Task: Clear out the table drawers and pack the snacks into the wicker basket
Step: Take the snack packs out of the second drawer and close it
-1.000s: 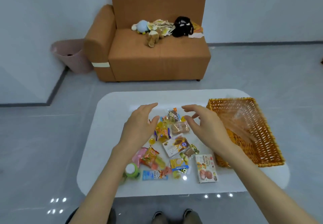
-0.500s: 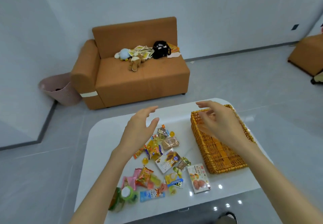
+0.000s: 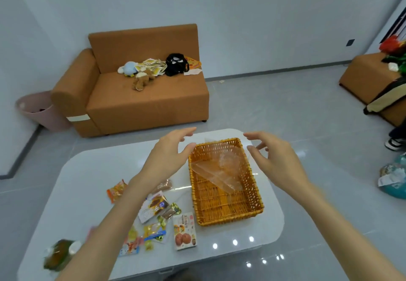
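Apparently poised to grasp the wicker basket (image 3: 228, 220) mid-frame, left hand (image 3: 167, 160) and right hand (image 3: 279, 162) spread-fingered, empty; next, grip both rims.

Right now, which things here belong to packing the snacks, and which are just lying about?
For the job: basket, cookie box, snack packets, table, left hand, right hand.
Lying about: sofa, soft toys, pink bin, plastic sheet in the basket.
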